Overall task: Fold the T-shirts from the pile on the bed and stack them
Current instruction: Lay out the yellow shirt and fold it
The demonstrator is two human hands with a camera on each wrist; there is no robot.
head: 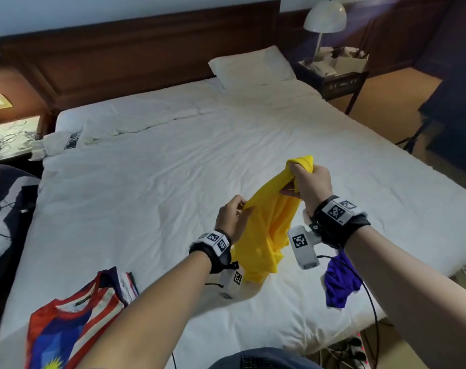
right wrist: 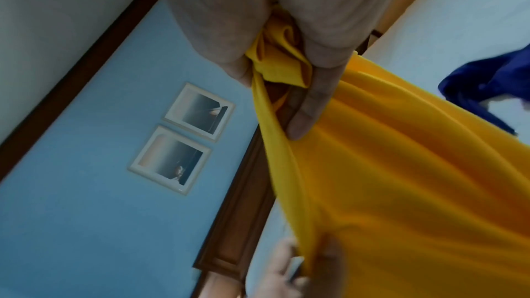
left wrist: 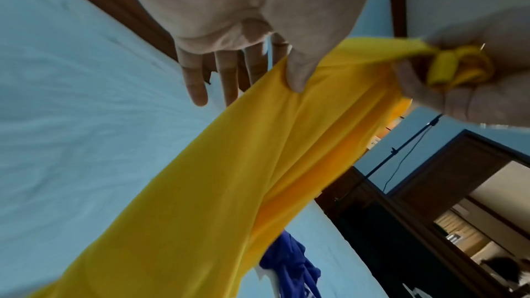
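A yellow T-shirt [head: 269, 225] hangs above the white bed [head: 146, 182], bunched and unfolded. My right hand [head: 305, 177] grips a wad of its cloth at the top, fingers curled round it [right wrist: 278, 60]. Lower and to the left, my left hand [head: 238, 211] pinches the shirt's edge between thumb and fingers [left wrist: 295, 76]. The yellow T-shirt [left wrist: 229, 189] drapes down to the sheet near the bed's front. A crumpled purple-blue T-shirt [head: 338, 283] lies on the bed under my right forearm. A folded red, white and blue T-shirt [head: 72, 323] lies at the front left.
A white pillow [head: 250, 66] sits at the head of the bed beside a dark wooden headboard [head: 136, 54]. A nightstand with a white lamp [head: 325, 20] stands at the back right. A folded white cloth [head: 64, 142] lies at the bed's left edge. Cables [head: 354, 350] trail on the floor.
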